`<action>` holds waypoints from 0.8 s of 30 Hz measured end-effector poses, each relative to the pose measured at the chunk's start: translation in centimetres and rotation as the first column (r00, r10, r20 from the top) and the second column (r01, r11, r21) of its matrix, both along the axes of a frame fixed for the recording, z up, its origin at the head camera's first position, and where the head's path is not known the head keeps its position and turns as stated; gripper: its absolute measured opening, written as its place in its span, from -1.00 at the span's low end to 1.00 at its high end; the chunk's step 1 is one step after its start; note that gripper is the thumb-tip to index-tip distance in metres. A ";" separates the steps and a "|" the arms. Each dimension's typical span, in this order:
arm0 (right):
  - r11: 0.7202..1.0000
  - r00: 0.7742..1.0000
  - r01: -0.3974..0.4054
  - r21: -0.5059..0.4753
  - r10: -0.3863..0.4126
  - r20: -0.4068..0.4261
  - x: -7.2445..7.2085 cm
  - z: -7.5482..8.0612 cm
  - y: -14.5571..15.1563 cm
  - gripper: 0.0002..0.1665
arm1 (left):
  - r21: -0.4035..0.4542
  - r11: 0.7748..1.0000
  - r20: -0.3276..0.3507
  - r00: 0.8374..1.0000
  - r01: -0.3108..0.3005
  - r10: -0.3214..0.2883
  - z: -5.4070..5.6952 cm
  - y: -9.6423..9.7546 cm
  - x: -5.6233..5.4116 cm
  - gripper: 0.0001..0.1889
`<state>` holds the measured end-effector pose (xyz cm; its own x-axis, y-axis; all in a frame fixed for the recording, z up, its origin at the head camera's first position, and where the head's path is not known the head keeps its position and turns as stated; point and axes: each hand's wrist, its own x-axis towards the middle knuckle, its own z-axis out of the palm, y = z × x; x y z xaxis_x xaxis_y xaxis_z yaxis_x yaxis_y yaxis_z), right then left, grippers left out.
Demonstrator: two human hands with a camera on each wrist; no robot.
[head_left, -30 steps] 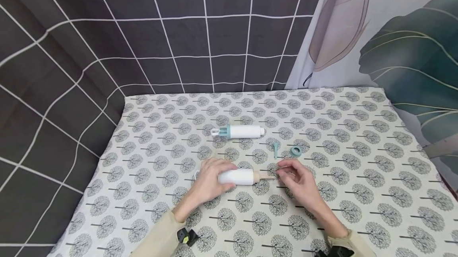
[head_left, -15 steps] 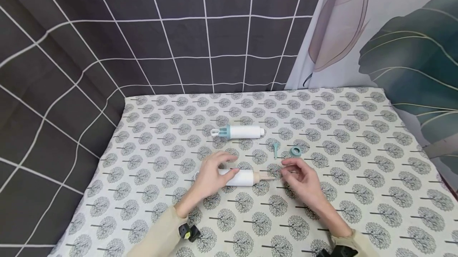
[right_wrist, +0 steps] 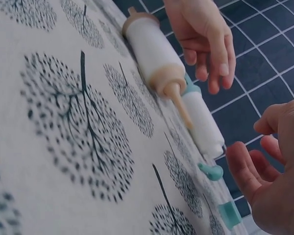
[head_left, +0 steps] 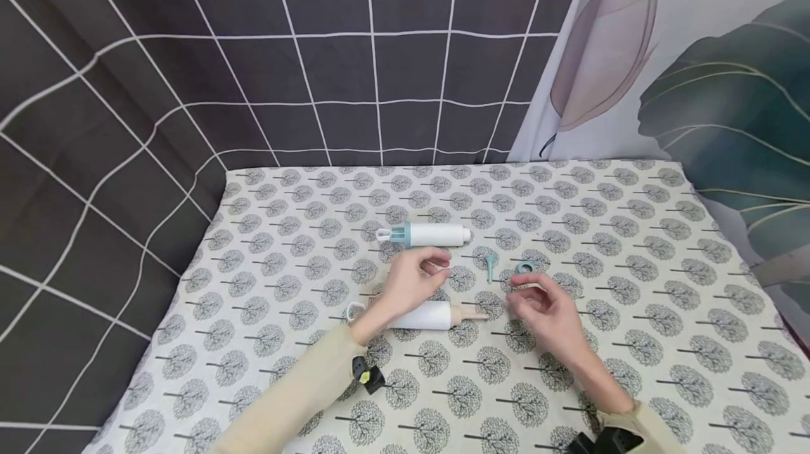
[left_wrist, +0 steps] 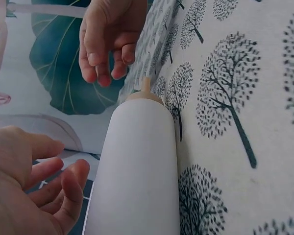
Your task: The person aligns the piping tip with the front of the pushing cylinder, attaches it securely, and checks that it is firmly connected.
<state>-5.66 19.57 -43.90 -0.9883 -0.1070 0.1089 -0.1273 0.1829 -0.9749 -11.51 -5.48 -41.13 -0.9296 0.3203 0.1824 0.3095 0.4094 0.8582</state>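
Note:
A white tube-shaped syringe with a beige collar and nozzle lies on its side on the patterned cloth, its nozzle pointing right. My left hand hovers over and just beyond it, fingers loosely bent around nothing; the wrist hides part of the tube's left end. Off the nozzle tip, my right hand hangs with relaxed, slightly curled fingers and holds nothing. In the left wrist view, a gap shows between the left hand and the white tube. Beyond both hands lies a second white syringe with a teal collar.
Near my right hand lie a small teal nozzle and a teal ring cap. Tree-patterned cloth covers the table. A dark grid-lined curtain hangs along the back and left, a leaf-print curtain at the right.
My left hand has let go of the beige-collared syringe and moved up and to the right, past it. My right hand has drifted slightly right, away from the nozzle.

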 end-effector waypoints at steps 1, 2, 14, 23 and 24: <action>1.000 1.000 0.012 0.005 -0.012 -0.004 -0.1 0.0 0.1 -0.61 | 0.000 1.000 0.018 1.000 0.000 0.000 0.1 0.3 -0.2 -0.73; 1.000 1.000 0.022 0.008 -0.022 -0.004 -0.2 0.0 0.2 -0.62 | -0.004 1.000 0.027 1.000 0.001 0.000 0.1 0.6 -0.4 -0.72; 0.990 0.992 0.114 0.081 -0.108 -0.070 -1.4 -0.2 1.6 -0.61 | -0.073 0.997 0.038 0.999 0.010 -0.007 -0.8 3.3 -1.5 -0.76; 0.986 0.990 0.129 0.107 -0.122 -0.071 -2.3 -0.7 2.8 -0.58 | -0.110 0.994 0.087 0.996 0.000 0.010 -1.4 4.7 -2.6 -0.76; 0.985 0.990 0.129 0.116 -0.122 -0.069 -2.5 -0.7 2.9 -0.58 | -0.116 0.993 0.084 0.996 -0.001 0.011 -1.5 4.8 -2.8 -0.77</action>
<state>-8.12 22.47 -44.59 -0.9865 0.0014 0.1640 -0.1552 0.3159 -0.9360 -14.26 -0.68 -42.59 -0.9420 0.3293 0.0655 0.2354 0.5087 0.8281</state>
